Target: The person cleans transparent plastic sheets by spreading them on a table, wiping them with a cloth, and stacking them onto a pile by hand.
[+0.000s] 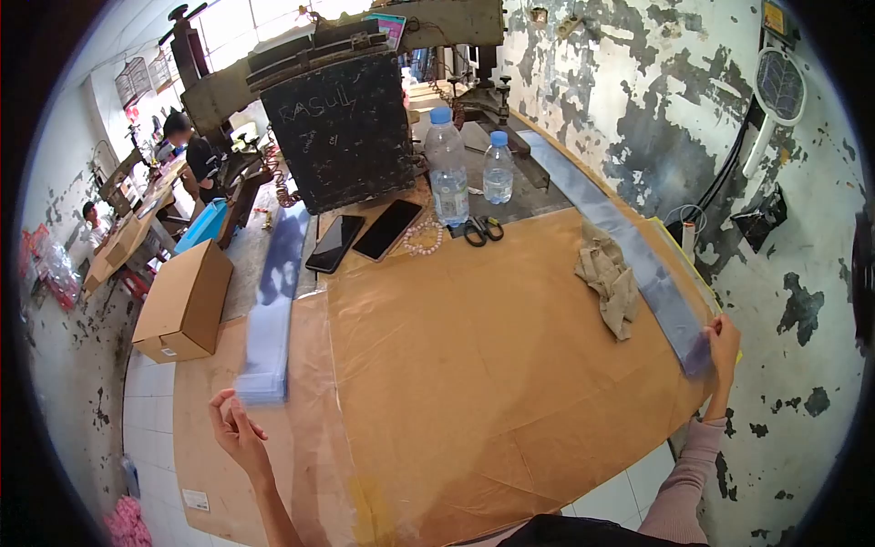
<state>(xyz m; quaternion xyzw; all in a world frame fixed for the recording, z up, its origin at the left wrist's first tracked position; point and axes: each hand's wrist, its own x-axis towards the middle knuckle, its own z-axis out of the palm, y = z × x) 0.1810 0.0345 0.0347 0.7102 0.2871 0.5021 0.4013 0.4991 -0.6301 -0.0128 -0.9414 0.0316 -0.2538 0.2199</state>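
Observation:
My left hand (pixel 239 439) is at the near left of the table, fingers loosely bent and apart, with nothing visible in them. Just beyond its fingertips lies a stack of clear bluish plastic strips (pixel 266 351), running back toward the machine. Over at the right edge, my right hand (pixel 723 348) has its fingers closed at the near end of another long bluish plastic strip (pixel 629 255). That strip stretches along the wall side to the back. A crumpled olive cloth (pixel 606 281) rests beside it.
Brown paper (pixel 456 392) covers the table. Toward the back are two phones (pixel 387 230), a bead bracelet (pixel 424 237), black scissors (pixel 483 232), and two water bottles (pixel 448 178) before a dark machine (pixel 337 128). A cardboard box (pixel 185 301) stands left; people work farther back.

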